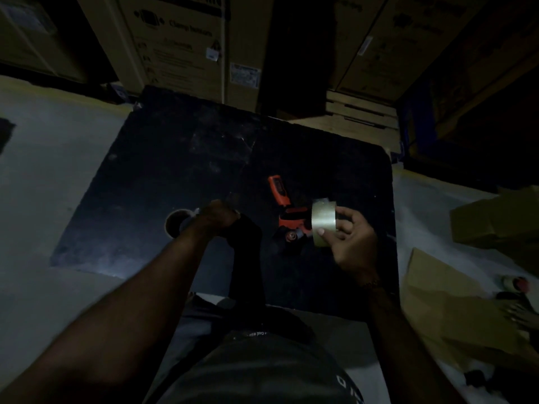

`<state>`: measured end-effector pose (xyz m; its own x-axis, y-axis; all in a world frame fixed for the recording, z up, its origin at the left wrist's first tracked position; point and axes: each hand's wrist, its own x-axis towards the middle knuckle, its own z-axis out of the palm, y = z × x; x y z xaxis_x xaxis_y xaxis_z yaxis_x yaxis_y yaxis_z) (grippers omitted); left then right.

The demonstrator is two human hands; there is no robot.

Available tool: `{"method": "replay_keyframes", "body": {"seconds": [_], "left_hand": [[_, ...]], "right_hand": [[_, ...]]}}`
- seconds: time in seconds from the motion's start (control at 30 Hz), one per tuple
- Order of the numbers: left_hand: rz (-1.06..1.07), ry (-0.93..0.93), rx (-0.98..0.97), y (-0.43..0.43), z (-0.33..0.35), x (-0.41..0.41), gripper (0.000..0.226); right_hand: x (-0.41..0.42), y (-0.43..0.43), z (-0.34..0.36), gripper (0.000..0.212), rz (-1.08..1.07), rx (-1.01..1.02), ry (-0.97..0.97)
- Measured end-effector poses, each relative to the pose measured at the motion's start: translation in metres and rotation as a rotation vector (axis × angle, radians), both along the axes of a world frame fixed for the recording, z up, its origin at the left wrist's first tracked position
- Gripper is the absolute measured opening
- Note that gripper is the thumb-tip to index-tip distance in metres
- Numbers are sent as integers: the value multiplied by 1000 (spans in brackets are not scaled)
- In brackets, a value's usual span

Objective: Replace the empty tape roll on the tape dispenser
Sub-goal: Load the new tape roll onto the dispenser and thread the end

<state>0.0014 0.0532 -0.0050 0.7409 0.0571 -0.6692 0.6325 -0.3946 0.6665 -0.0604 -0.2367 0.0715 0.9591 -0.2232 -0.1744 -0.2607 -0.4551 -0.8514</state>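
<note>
The right hand (347, 237) grips the new tape roll (323, 223) just beside the orange tape dispenser (287, 212), lying mid-surface (175, 158); mounting remains. The left hand (215, 220) looks closed on an indistinct object.

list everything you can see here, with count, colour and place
tape roll: 1, clear-tan, held in right hand over the dispenser
tape dispenser: 1, orange and black, lying on the table
table: 1, black, centre
round dark object: 1, on the table by left hand; too dim to identify
cardboard boxes: several, brown, behind the table
flat cardboard: brown, right
left hand: 1, closed, on the table
right hand: 1, gripping the roll
</note>
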Motion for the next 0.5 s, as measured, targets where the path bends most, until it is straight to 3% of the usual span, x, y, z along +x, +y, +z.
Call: {"method": "replay_keyframes", "body": {"seconds": [0.07,0.17,0.27,0.5], "left_hand": [[-87,-84,191,-10,1,3,36],[-242,-344,295,-34,7,12,39],[-566,-607,421,-51,8,30,68],[-1093,-684,872,-68,-2,61,58]], "right_hand": [[3,-2,3,63,-52,-16,-6],[6,-9,9,62,-125,-15,1],[5,-17,14,62,-158,-57,-21],[-9,-29,4,57,-222,-34,-10]]}}
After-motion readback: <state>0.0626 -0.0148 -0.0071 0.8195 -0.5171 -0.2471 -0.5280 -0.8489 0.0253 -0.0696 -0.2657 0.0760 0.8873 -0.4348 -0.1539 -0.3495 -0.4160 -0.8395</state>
